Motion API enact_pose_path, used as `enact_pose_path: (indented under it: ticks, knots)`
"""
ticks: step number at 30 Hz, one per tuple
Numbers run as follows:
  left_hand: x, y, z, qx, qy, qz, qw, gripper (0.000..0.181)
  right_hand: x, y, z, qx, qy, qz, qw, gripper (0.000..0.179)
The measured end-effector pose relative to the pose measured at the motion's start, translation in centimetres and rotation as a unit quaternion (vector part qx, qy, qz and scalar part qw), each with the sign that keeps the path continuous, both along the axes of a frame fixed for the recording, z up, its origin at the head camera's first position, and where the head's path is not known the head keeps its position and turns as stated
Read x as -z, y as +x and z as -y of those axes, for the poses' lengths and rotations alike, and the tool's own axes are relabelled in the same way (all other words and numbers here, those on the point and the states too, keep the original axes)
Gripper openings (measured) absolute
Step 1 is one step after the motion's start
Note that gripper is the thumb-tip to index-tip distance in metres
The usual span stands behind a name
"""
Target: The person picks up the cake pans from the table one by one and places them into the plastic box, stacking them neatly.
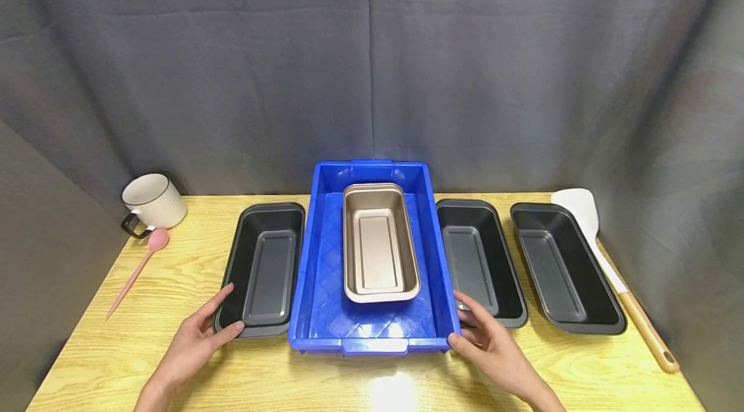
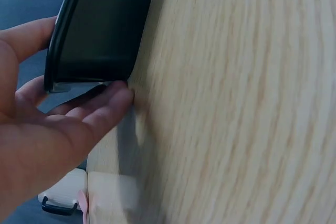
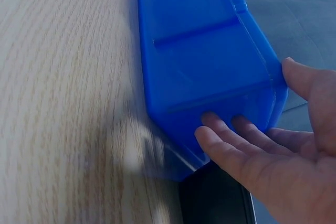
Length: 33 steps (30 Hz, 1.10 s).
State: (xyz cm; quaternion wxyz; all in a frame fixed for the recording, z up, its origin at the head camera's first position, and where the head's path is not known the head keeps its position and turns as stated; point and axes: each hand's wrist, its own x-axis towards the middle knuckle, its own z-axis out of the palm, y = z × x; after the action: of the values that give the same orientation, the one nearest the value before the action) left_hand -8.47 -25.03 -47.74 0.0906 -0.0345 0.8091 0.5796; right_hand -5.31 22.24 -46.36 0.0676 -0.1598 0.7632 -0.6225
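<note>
At the left, my left hand [image 1: 194, 341] holds the near left corner of a black loaf pan [image 1: 269, 270], thumb on its near rim. In the left wrist view the other fingers [image 2: 113, 106] lie along the pan's outer side. In the middle stands a blue plastic bin [image 1: 372, 346] with a gold loaf pan [image 1: 380, 250] inside. My right hand [image 1: 500, 360] grips the bin's near right corner. Its thumb is on the rim, and its fingers [image 3: 226, 148] rest against the outer side wall in the right wrist view.
Two more black loaf pans [image 1: 479, 257] [image 1: 566, 270] lie right of the bin. A white spatula [image 1: 633, 315] with a wooden handle lies at the right edge. Far left are a white mug [image 1: 157, 202] and a pink spoon [image 1: 139, 267]. Grey curtain [image 1: 372, 76] hangs behind the wooden table [image 1: 250, 373].
</note>
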Motion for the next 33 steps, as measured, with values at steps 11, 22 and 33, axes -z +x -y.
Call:
enact_pose_path:
  ticks: [11,22,33]
  knots:
    - [0.19,0.03,-0.21,0.004,0.060,-0.004,0.9982,0.081,-0.04,0.01,-0.03,0.003,0.002,-0.001,1.0000,0.061]
    - [0.60,-0.22,-0.38,0.059,0.133,-0.016,0.9893,0.090,0.06,0.08,0.09,0.007,-0.001,0.005,1.0000,0.061]
    - [0.83,-0.26,-0.61,0.062,0.205,-0.039,0.9761,0.094,0.01,0.04,-0.04,0.000,-0.002,0.006,1.0000,0.061]
